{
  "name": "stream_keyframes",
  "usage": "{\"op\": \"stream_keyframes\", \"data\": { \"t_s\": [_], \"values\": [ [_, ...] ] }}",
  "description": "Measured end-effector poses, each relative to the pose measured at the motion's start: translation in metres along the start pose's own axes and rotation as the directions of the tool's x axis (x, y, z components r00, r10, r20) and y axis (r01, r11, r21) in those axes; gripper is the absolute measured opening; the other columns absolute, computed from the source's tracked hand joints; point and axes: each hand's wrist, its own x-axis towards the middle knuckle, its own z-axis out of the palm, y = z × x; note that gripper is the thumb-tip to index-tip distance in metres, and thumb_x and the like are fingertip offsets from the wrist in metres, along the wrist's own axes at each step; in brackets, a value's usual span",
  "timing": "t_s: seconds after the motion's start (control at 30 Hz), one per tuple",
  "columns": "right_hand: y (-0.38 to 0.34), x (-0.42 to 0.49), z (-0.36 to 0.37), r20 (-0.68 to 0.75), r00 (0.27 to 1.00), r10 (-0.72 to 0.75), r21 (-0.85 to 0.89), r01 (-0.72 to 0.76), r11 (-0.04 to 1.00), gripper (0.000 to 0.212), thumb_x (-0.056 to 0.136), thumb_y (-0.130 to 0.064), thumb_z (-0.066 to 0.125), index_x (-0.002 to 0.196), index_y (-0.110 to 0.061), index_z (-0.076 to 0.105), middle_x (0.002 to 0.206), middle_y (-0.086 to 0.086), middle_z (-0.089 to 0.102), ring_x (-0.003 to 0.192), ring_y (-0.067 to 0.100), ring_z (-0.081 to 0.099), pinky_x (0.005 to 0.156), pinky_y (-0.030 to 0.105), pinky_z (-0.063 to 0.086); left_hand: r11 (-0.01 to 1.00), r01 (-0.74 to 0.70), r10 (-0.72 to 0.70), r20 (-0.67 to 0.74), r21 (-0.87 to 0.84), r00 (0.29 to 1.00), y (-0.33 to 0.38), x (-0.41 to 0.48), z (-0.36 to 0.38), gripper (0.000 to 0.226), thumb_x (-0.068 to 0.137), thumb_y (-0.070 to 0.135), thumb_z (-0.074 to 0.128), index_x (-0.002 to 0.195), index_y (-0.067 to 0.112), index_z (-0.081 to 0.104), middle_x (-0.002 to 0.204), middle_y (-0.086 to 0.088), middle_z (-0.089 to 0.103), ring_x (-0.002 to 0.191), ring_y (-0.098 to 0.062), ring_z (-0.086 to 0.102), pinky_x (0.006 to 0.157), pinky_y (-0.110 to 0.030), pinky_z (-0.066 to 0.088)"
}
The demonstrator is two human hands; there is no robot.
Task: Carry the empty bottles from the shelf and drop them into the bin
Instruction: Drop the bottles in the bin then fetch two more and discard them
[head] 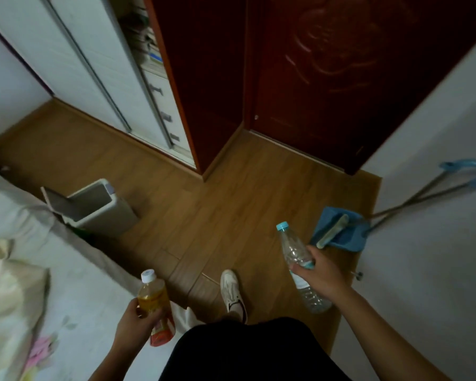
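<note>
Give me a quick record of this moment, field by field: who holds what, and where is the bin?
left hand: holds amber bottle, white cap
right hand: holds clear bottle, blue cap
bin: on the wooden floor beside the bed, lid up
bottles in bin: cannot tell
also present: blue dustpan by the wall

Nothing is reading clearly: the red label on the yellow bottle (155, 303) and the label on the clear bottle (300, 266) are showing only blur.
</note>
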Motion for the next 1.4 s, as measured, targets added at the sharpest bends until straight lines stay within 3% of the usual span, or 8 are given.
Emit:
{"op": "stream_keyframes", "data": {
  "t_s": [0.27,0.57,0.73,0.9,1.0,1.13,1.3,1.4],
  "values": [
    [-0.044,0.078,-0.008,0.051,0.996,0.080,-0.060,-0.077,0.995,0.048,0.081,-0.033,0.077,0.123,-0.026,0.055,0.102,-0.007,0.068,0.091,0.012,0.066,0.074,0.030,0.052,0.997,-0.039,0.042,0.040,-0.066,0.998,0.089,0.071,-0.032,0.041,0.084,0.023,0.076,0.118,0.015,0.055,0.108,-0.006,0.068,0.098,-0.027,0.067,0.079,-0.036,0.051],
    [-0.101,0.167,-0.017,0.123,0.981,0.148,-0.170,-0.126,0.977,0.047,0.080,-0.034,0.077,0.123,-0.026,0.057,0.109,-0.004,0.067,0.100,0.016,0.064,0.092,0.040,0.051,0.981,-0.108,0.098,-0.071,-0.159,0.993,0.181,0.144,-0.065,0.047,0.081,0.023,0.079,0.121,0.016,0.055,0.108,-0.004,0.067,0.100,-0.026,0.065,0.093,-0.046,0.052],
    [-0.173,0.254,-0.001,0.190,0.976,0.107,-0.203,-0.068,0.977,0.047,0.081,-0.028,0.078,0.122,-0.021,0.058,0.104,-0.002,0.068,0.091,0.015,0.066,0.073,0.030,0.051,0.977,-0.053,0.022,-0.147,-0.208,0.989,0.200,0.192,-0.090,0.052,0.077,0.025,0.082,0.121,0.013,0.057,0.107,-0.006,0.070,0.099,-0.026,0.068,0.091,-0.047,0.055],
    [-0.275,0.330,0.032,0.299,0.954,0.004,-0.268,0.080,0.960,0.040,0.081,-0.023,0.078,0.114,-0.027,0.055,0.099,-0.004,0.068,0.084,0.013,0.066,0.074,0.034,0.055,0.946,0.044,-0.123,-0.231,-0.322,0.965,0.196,0.212,-0.116,0.063,0.065,0.046,0.085,0.117,0.019,0.061,0.104,-0.004,0.074,0.093,-0.022,0.071,0.088,-0.045,0.057],
    [-0.339,0.363,0.067,0.404,0.913,-0.057,-0.333,0.205,0.920,0.048,0.081,-0.029,0.077,0.119,-0.033,0.047,0.094,-0.016,0.058,0.084,0.008,0.061,0.072,0.030,0.051,0.916,0.087,-0.214,-0.295,-0.391,0.931,0.193,0.208,-0.129,0.048,0.076,0.031,0.084,0.117,0.018,0.063,0.103,-0.006,0.075,0.090,-0.022,0.071,0.085,-0.040,0.054],
    [-0.415,0.388,0.130,0.538,0.836,-0.106,-0.393,0.361,0.846,0.068,0.080,-0.032,0.078,0.139,-0.024,0.046,0.104,-0.012,0.058,0.095,0.012,0.060,0.085,0.036,0.054,0.852,0.147,-0.363,-0.364,-0.503,0.858,0.176,0.203,-0.145,0.050,0.077,0.029,0.083,0.118,0.013,0.061,0.104,-0.009,0.072,0.092,-0.025,0.069,0.081,-0.038,0.052],
    [-0.492,0.391,0.221,0.674,0.724,-0.144,-0.391,0.515,0.763,0.069,0.083,-0.033,0.075,0.144,-0.026,0.042,0.116,-0.008,0.055,0.092,0.007,0.057,0.070,0.023,0.049,0.753,0.210,-0.516,-0.362,-0.624,0.776,0.142,0.207,-0.168,0.054,0.075,0.032,0.084,0.120,0.013,0.060,0.106,-0.009,0.071,0.095,-0.026,0.068,0.087,-0.044,0.054],
    [-0.528,0.393,0.276,0.714,0.683,-0.157,-0.423,0.599,0.680,0.071,0.081,-0.041,0.074,0.143,-0.029,0.041,0.126,-0.005,0.058,0.099,0.013,0.061,0.080,0.033,0.057,0.704,0.221,-0.571,-0.354,-0.675,0.741,0.125,0.223,-0.193,0.049,0.075,0.029,0.084,0.115,0.013,0.060,0.105,-0.010,0.070,0.093,-0.026,0.067,0.085,-0.043,0.054]
  ]
}}
